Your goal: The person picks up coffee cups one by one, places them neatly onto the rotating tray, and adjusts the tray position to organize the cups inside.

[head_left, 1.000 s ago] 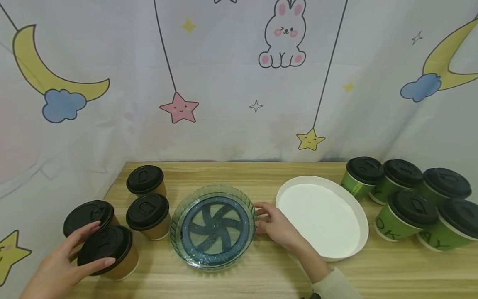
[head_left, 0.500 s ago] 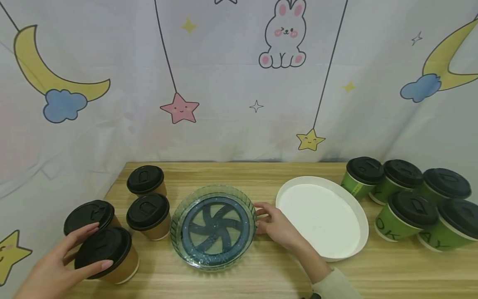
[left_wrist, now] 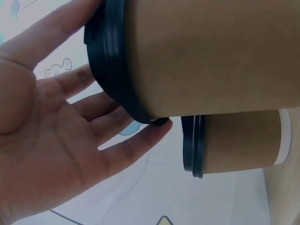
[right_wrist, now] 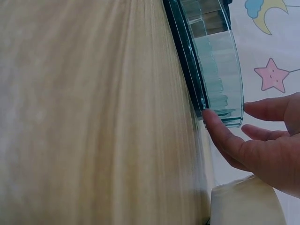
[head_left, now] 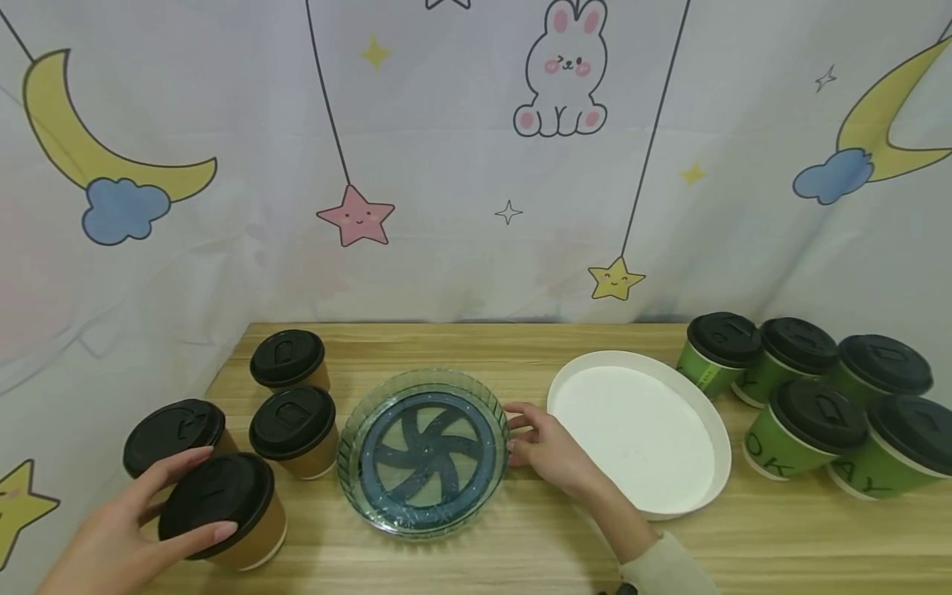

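At the lower left of the head view my left hand (head_left: 122, 525) grips a brown paper coffee cup (head_left: 256, 529) by its black lid, thumb in front and fingers behind. The left wrist view shows the fingers around the lid (left_wrist: 110, 61); the cup's base is outside that view. My right hand (head_left: 550, 446) holds the right edge of a clear, fluted glass dish (head_left: 424, 525), with thumb and fingers at its wall in the right wrist view. A blue pinwheel pattern shows in the dish's middle.
Other brown lidded cups (head_left: 293, 426) stand behind and beside the held one. Right of the dish lies a round white tray (head_left: 640, 438). Several green lidded cups (head_left: 796, 442) stand close together at the right. A printed cloth (head_left: 446, 273) hangs behind the wooden table (head_left: 476, 335).
The left hand and its cup have shifted slightly to the right, and the cup leans a little. My right hand and the glass dish have stayed in place.
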### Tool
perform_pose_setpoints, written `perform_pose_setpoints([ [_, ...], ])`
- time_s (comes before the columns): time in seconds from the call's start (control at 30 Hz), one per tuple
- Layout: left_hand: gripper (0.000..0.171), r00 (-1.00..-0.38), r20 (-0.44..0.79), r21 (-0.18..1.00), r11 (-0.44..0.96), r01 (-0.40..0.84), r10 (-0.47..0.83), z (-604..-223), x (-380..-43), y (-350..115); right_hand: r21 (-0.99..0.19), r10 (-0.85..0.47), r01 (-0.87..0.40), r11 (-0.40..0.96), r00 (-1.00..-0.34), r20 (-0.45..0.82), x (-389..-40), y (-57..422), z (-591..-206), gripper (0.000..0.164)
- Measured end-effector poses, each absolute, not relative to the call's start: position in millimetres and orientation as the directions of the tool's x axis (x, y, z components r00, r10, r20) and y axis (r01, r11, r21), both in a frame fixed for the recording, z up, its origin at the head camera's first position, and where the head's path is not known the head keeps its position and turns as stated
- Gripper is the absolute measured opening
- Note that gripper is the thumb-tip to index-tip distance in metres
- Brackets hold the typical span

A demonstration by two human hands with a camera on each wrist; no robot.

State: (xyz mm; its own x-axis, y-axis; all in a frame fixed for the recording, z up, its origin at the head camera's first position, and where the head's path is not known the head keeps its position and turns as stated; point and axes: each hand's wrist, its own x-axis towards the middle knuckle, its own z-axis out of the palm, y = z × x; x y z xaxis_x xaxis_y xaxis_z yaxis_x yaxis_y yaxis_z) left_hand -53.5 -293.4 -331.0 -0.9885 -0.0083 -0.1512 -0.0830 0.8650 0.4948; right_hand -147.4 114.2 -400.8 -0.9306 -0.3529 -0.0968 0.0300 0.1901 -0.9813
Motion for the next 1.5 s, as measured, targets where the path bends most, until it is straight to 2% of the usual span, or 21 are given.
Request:
perform_pose_setpoints([
  [0.9, 0.091, -0.999, -0.039, 0.49, 0.871, -0.013, 0.007, -318.6, -52.2, -262.8, -0.977, -0.346, 0.023, 0.213, -0.933, -0.098, -149.0, 112.9, -400.4, 0.049],
  [1.5, 0.085, -0.996, 0.073, 0.569, 0.818, 0.09, 0.059, -302.1, -67.4, -224.3, -0.975, -0.341, 0.027, 0.219, -0.935, -0.102, -148.3, 113.6, -400.7, 0.049],
])
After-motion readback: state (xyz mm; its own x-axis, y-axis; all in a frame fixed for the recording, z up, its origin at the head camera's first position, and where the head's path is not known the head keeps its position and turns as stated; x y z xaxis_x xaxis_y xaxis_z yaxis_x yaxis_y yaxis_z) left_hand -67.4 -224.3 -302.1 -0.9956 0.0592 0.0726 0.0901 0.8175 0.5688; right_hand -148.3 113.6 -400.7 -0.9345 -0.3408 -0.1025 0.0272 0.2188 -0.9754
